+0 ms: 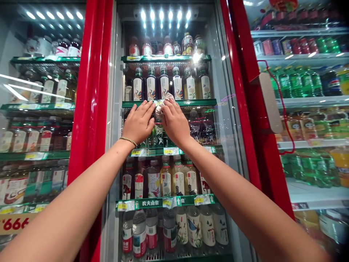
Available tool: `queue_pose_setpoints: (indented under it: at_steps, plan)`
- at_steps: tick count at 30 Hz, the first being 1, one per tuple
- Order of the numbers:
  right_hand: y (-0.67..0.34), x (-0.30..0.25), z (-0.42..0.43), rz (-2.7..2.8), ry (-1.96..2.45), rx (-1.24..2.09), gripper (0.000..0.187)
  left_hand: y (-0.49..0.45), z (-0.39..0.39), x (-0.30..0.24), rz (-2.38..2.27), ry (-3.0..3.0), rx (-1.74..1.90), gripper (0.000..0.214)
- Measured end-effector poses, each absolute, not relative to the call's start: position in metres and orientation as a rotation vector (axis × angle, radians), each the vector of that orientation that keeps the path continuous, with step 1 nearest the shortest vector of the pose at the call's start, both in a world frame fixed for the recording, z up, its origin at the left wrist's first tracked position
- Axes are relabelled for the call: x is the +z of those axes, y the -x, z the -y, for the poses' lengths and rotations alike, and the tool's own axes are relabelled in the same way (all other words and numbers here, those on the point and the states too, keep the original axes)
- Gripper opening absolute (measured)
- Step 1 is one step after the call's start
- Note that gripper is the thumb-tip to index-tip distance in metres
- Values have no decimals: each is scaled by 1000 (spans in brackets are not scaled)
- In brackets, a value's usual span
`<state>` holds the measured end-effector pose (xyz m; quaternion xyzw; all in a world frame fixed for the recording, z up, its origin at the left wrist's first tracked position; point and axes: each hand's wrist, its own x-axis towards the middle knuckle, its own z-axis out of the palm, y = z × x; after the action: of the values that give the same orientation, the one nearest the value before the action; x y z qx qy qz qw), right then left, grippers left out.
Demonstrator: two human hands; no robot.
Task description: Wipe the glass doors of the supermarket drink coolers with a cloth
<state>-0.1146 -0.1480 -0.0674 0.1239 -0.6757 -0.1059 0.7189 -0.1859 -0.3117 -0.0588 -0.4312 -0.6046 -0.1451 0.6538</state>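
Both hands up at the fridge, mid-height! R hand (174, 122) has fingers bunched on a crumpled whitish cloth (170, 97), partly hidden under them, up by the green shelf edge (196, 104). L hand (139, 122), w/ a thin wristband (128, 140), is spread flat, holding nothing visible, fingertips just beside the cloth. Both seem to be against the glass door (224, 82), tho exact contact's hard to tell. Behind them, the dark-bottle row (159, 135) is mostly blocked, labels only in bits. Top-shelf bottles (147, 46) are blurry w/ glare; the "666" sign (15, 223), lower L, is cut off approx. at the frame edge.
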Motion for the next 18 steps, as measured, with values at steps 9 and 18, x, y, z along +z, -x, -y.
queue_pose_setpoints:
  at_steps: [9,18]
  plan:
    - [89,-60,129,1615,-388,-353,37,178,302,-61,1392,921,-395,57]
    - [86,-51,125,1539,-211,-357,42,169,268,-63,1333,734,-605,40]
